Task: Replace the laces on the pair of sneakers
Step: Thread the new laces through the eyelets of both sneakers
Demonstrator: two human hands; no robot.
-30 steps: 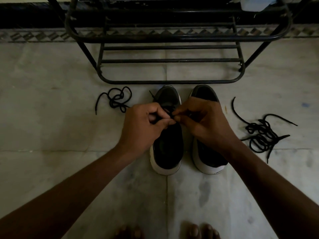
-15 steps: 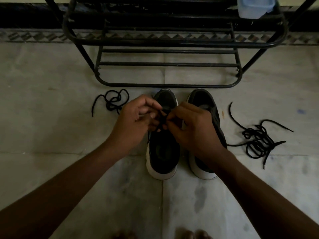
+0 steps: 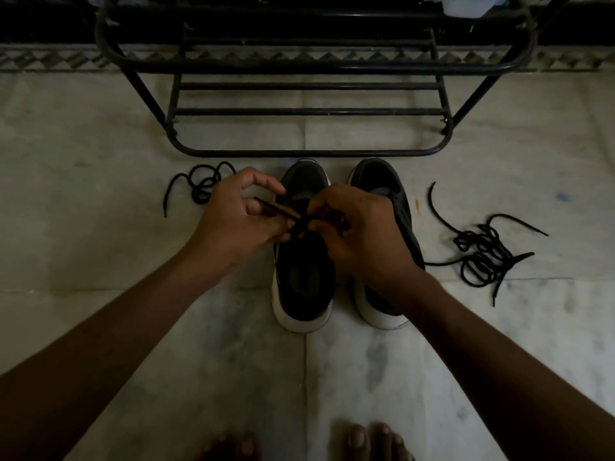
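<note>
Fingers of left hand (image 3: 239, 224) and right hand (image 3: 361, 234) pinch a thin black lace (image 3: 279, 211) over the white-soled black sneaker (image 3: 304, 284) beneath; relacing judged barely begun.

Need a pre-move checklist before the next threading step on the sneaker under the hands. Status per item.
1. Right hand pinches the lace: ok.
2. Left hand holds the lace's other stretch: ok.
3. Target eyelet in view: cannot tell, hands cover it.
4. Sneaker upright on the floor, beside the other sneaker: ok.
5. Small loose lace and larger lace pile lie on the floor, apart from the held lace: ok.
6. Light for fine work: not ok, dim.
</note>
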